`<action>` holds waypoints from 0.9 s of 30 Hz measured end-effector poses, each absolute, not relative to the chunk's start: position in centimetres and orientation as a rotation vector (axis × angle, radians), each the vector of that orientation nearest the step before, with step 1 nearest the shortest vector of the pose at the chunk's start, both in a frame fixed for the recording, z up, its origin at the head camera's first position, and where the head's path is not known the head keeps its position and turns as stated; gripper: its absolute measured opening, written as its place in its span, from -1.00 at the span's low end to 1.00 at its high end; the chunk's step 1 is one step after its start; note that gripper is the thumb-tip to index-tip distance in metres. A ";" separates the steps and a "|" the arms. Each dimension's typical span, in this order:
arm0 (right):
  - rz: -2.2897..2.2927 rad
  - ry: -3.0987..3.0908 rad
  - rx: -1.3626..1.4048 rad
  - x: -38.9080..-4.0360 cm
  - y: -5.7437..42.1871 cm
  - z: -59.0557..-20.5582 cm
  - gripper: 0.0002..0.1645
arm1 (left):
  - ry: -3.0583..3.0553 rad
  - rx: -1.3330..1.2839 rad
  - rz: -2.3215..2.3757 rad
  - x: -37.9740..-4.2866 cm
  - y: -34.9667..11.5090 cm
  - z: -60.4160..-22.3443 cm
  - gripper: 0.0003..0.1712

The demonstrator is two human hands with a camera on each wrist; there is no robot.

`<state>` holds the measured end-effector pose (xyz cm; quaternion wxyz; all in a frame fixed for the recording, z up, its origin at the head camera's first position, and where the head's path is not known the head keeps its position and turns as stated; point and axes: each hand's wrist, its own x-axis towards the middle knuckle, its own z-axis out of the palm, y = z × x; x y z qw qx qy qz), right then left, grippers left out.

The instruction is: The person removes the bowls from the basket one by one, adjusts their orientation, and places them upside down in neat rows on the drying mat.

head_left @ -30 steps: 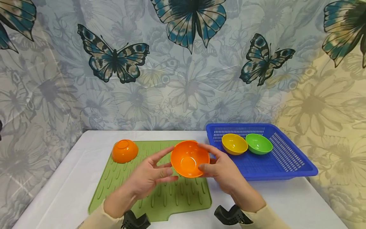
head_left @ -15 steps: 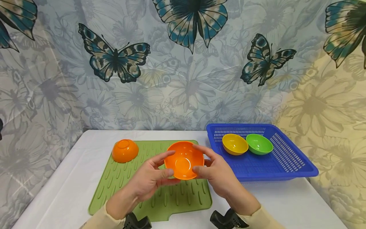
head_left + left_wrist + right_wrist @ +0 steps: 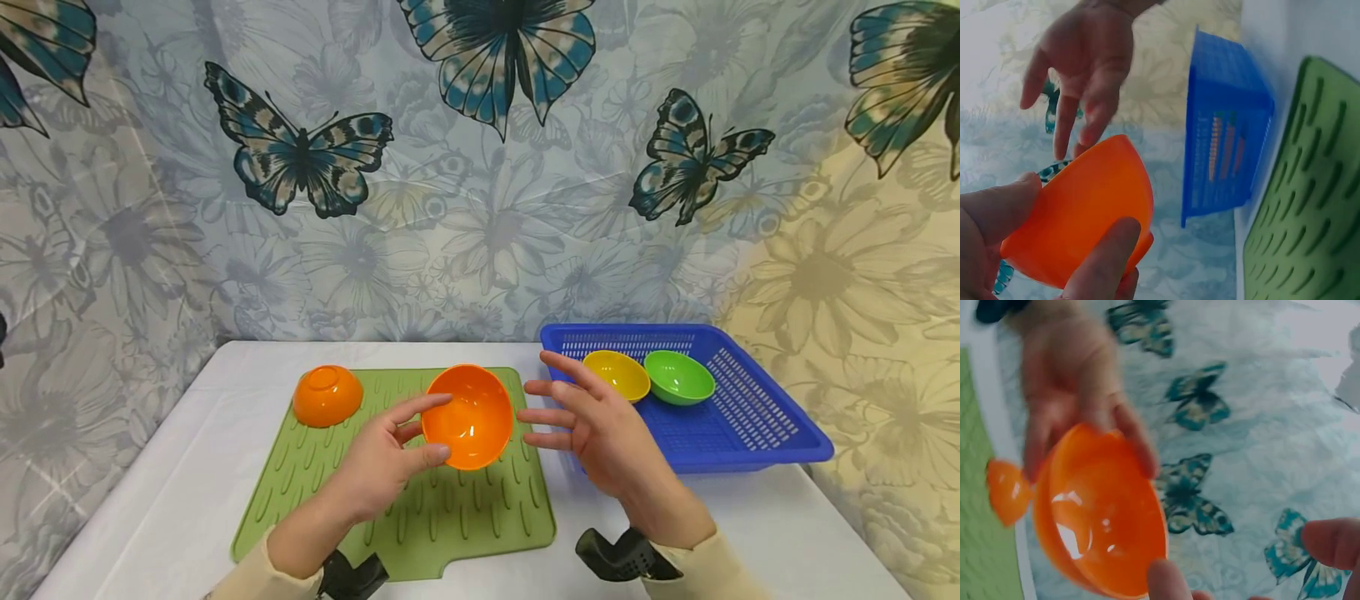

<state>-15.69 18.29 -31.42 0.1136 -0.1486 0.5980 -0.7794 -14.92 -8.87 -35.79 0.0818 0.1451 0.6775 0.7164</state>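
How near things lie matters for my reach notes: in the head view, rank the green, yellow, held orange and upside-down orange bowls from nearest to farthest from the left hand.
From the left hand:
1. Held orange bowl, in its grip.
2. Upside-down orange bowl, at the mat's far-left corner.
3. Yellow bowl, in the basket.
4. Green bowl, right of yellow.

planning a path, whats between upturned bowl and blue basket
In the head view: green mat, left hand holding orange bowl, then part of the right hand.
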 end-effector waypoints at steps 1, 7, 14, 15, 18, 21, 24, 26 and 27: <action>-2.305 1.611 -0.427 -15.9 18.7 -31.4 -0.31 | 2.113 0.452 2.104 -14.9 -8.9 -35.7 -0.37; -2.215 1.077 -0.302 -16.9 19.6 -32.2 -0.16 | 2.304 0.642 2.006 -14.7 -9.2 -35.6 -0.44; -2.192 0.976 -0.268 -17.3 19.6 -33.1 -0.09 | 2.691 1.273 1.623 -14.5 -9.5 -36.3 -0.47; -2.182 0.973 -0.272 -17.3 19.6 -33.2 -0.09 | 2.771 1.395 1.528 -14.5 -9.6 -36.3 -0.45; -2.144 0.966 -0.291 -17.5 19.7 -33.5 -0.11 | 2.935 1.767 1.216 -14.6 -9.7 -36.4 -0.37; -2.090 0.954 -0.330 -17.7 19.9 -33.9 -0.15 | 2.961 2.030 0.942 -14.5 -9.8 -36.3 -0.23; -2.028 0.954 -0.384 -17.9 20.0 -34.3 -0.20 | 2.973 2.186 0.675 -14.3 -9.9 -36.4 -0.16; -1.994 0.974 -0.408 -18.0 20.0 -34.5 -0.25 | 2.973 2.266 0.529 -14.1 -9.9 -36.5 -0.35; -1.978 0.992 -0.421 -18.0 20.0 -34.6 -0.28 | 2.975 2.306 0.456 -14.0 -9.8 -36.5 -0.50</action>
